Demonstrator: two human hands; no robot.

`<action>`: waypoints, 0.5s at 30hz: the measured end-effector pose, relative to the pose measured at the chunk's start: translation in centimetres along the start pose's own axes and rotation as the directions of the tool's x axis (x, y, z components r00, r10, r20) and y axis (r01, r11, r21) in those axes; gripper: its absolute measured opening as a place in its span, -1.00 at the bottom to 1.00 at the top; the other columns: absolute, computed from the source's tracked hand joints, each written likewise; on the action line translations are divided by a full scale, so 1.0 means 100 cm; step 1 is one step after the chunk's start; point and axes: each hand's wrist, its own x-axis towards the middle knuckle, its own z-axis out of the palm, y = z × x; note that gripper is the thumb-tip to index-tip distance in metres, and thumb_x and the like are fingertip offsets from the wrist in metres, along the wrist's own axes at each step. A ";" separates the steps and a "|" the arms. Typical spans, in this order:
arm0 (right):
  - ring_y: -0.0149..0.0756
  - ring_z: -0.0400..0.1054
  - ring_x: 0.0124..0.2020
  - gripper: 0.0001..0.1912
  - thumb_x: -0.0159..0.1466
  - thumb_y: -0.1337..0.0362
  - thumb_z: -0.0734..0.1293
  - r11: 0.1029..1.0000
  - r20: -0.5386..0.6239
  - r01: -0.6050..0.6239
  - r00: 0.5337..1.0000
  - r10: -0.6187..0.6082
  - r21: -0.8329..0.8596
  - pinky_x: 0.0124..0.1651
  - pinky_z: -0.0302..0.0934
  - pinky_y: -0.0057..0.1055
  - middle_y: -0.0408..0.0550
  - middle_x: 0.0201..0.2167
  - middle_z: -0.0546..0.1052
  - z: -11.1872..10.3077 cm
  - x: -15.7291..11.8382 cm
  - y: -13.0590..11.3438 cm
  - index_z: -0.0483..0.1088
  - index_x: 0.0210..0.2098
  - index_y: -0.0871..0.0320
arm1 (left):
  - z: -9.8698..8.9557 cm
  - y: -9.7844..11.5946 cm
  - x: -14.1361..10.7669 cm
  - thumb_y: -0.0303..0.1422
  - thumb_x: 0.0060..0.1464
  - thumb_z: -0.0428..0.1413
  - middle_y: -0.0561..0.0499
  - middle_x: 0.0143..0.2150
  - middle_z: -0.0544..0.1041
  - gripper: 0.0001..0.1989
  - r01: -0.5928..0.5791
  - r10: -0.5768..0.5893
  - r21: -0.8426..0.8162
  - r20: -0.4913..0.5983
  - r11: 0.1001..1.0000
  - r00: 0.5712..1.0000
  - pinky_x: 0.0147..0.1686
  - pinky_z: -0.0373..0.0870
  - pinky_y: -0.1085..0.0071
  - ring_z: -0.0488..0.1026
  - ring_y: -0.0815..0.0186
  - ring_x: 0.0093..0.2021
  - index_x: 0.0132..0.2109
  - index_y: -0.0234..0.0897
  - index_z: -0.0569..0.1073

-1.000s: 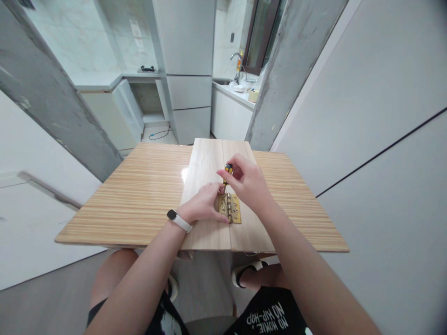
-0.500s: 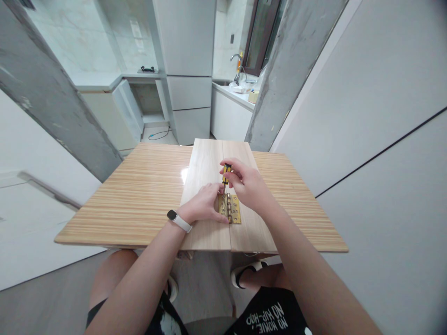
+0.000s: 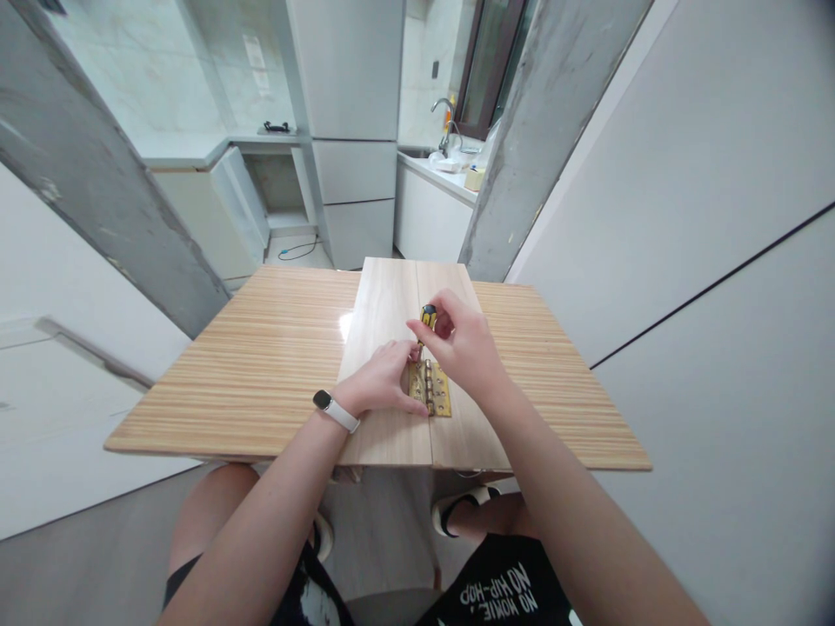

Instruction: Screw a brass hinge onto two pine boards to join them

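A brass hinge (image 3: 439,393) lies unfolded across the seam between two pale wooden boards (image 3: 384,304). My left hand (image 3: 386,378) spans the hinge's left leaf, thumb at its near edge and fingertips at its far edge, holding it against the boards. In my right hand (image 3: 466,339) is a yellow-and-black screwdriver (image 3: 428,316), gripped by the handle between thumb and fingers. It stands nearly upright, its shaft pointing down at the far end of the left leaf, beside my left fingertips. Whether a screw sits under the tip is hidden.
The boards lie on a striped wooden table (image 3: 261,365) with edges angling out toward me. Behind stand a grey refrigerator (image 3: 356,165), a counter with a sink faucet (image 3: 444,122), and white cabinets. A large white panel (image 3: 704,261) rises at the right.
My right fingers have rolled around the screwdriver handle, the thumb shifting left across it, and the handle leans slightly more to the right. My left hand stays on the hinge.
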 end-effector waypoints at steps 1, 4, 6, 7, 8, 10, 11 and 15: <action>-0.36 0.23 -0.48 -0.72 0.33 0.18 0.43 1.000 -0.020 -0.018 1.000 0.018 -0.002 -0.34 0.09 -0.37 -0.26 -0.50 0.35 0.001 0.000 0.001 0.23 -0.34 0.04 | 0.000 0.000 0.000 0.02 -0.36 0.56 -0.20 0.10 0.48 0.03 -0.001 0.001 -0.003 0.000 1.000 1.000 0.07 0.41 -0.05 0.42 -0.12 0.07 0.25 -0.17 0.37; -0.38 0.26 -0.48 -0.69 0.34 0.18 0.41 0.995 -0.055 -0.083 0.995 0.086 0.057 -0.37 0.07 -0.38 -0.24 -0.46 0.43 0.006 -0.002 0.004 0.16 -0.35 0.03 | 0.000 -0.001 0.000 0.03 -0.36 0.56 -0.20 0.11 0.48 0.02 -0.001 0.001 -0.006 -0.002 1.000 1.000 0.07 0.41 -0.04 0.42 -0.11 0.08 0.24 -0.18 0.38; -0.37 0.31 -0.47 -0.73 0.33 0.18 0.41 0.985 -0.029 -0.114 0.993 0.118 0.132 -0.38 0.10 -0.40 -0.23 -0.42 0.48 0.007 -0.003 0.005 0.19 -0.28 0.02 | 0.000 -0.001 0.000 0.04 -0.37 0.55 -0.20 0.11 0.48 0.02 0.001 -0.001 0.000 0.002 1.000 1.000 0.07 0.41 -0.03 0.42 -0.11 0.07 0.23 -0.19 0.38; -0.37 0.32 -0.47 -0.76 0.34 0.17 0.41 0.980 -0.002 -0.120 0.993 0.122 0.157 -0.38 0.11 -0.40 -0.24 -0.42 0.49 0.007 -0.004 0.005 0.23 -0.21 0.02 | 0.000 0.000 0.000 0.04 -0.37 0.55 -0.20 0.10 0.48 0.02 0.003 -0.003 0.006 0.003 1.000 1.000 0.07 0.41 -0.03 0.42 -0.10 0.07 0.23 -0.19 0.38; -0.36 0.32 -0.47 -0.78 0.35 0.17 0.40 0.978 0.034 -0.119 0.993 0.115 0.169 -0.38 0.13 -0.40 -0.25 -0.42 0.49 0.006 -0.004 0.005 0.26 -0.14 0.01 | 0.000 0.000 0.000 0.05 -0.37 0.55 -0.20 0.10 0.48 0.03 0.004 -0.004 0.011 0.002 1.000 1.000 0.06 0.41 -0.03 0.42 -0.10 0.06 0.23 -0.19 0.38; -0.35 0.33 -0.47 -0.76 0.40 0.17 0.35 0.981 0.121 -0.099 0.989 0.080 0.165 -0.34 0.18 -0.39 -0.25 -0.43 0.48 0.002 -0.003 0.005 0.32 0.02 0.00 | 0.000 0.000 0.000 0.05 -0.36 0.54 -0.19 0.09 0.48 0.02 0.006 -0.006 0.020 -0.001 1.000 1.000 0.06 0.41 -0.03 0.42 -0.09 0.06 0.23 -0.20 0.37; -0.34 0.34 -0.45 -0.74 0.43 0.19 0.32 0.983 0.159 -0.087 0.985 0.061 0.160 -0.32 0.21 -0.37 -0.23 -0.40 0.49 0.000 -0.003 0.006 0.34 0.09 0.00 | 0.000 0.001 0.000 0.05 -0.35 0.54 -0.19 0.09 0.48 0.01 0.006 -0.006 0.025 -0.002 1.000 1.000 0.06 0.41 -0.03 0.42 -0.09 0.05 0.22 -0.20 0.37; -0.31 0.43 -0.32 -0.64 0.47 0.26 0.21 0.981 0.248 -0.067 0.969 0.021 0.180 -0.19 0.30 -0.32 -0.08 -0.18 0.59 -0.003 -0.001 0.006 0.34 0.23 0.00 | 0.000 0.001 0.000 0.08 -0.32 0.52 -0.19 0.08 0.48 -0.09 0.002 -0.001 0.049 -0.002 0.999 1.000 0.04 0.42 -0.04 0.42 -0.08 0.03 0.12 -0.22 0.39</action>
